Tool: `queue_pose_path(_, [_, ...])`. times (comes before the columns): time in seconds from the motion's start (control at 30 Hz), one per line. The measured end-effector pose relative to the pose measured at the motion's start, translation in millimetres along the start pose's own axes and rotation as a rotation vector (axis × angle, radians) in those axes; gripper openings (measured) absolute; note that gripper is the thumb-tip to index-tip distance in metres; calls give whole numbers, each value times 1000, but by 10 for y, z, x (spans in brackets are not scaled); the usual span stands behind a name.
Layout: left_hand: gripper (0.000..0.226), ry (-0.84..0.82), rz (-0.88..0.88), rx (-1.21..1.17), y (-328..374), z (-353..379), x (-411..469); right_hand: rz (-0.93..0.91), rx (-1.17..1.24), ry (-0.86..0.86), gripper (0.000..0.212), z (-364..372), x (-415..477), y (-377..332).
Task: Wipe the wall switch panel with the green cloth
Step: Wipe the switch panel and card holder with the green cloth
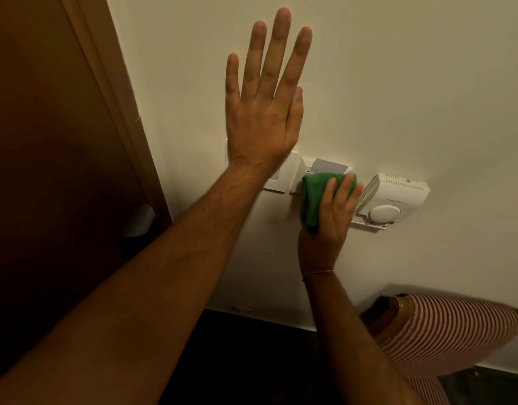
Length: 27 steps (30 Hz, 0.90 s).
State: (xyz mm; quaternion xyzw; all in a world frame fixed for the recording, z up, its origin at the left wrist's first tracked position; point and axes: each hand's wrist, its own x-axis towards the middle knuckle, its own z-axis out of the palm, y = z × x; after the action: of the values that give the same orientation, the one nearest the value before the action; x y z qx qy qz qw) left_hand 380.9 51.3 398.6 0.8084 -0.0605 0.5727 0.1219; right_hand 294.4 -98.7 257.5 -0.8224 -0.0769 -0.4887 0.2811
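My left hand [263,106] lies flat on the cream wall with its fingers spread, holding nothing. Its wrist covers part of a white wall switch panel [278,179]. Right of that panel is a white key-card holder [307,166] with a grey card [329,166] standing in it. My right hand [331,211] grips a folded green cloth [313,197] and presses it against the front of the card holder, hiding its lower part.
A white thermostat [393,200] with a round dial is mounted just right of the cloth. A brown wooden door and frame [85,112] fill the left side. A red-and-white striped chair back [444,331] stands at the lower right by the dark floor.
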Motion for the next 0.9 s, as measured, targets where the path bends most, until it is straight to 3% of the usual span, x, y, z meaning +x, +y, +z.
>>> queue_pose_path(0.13, [70,8,-32,9,25,-15,6,34,-3,32,45,176,9,-195])
queue_pose_path(0.23, [80,30,-23,43,29,-25,7,-125,-69,-37,44,322,-53,-267])
queue_pose_path(0.33, [62,32,-36,20,17,4,-2,-255,-101,-151,62,357,-94,-302])
queue_pose_path(0.43, [59,42,-40,42,19,1,-5,-307,-120,-175,53,292,-97,-205])
queue_pose_path(0.63, [60,28,-31,67,8,15,-2,-42,-36,-47,50,54,-198,98])
queue_pose_path(0.8, [76,21,-12,38,20,-7,-9,1,3,-106,49,40,-298,170])
queue_pose_path(0.9, [83,-9,-5,28,22,-52,3,-6,6,-184,61,-28,-377,218])
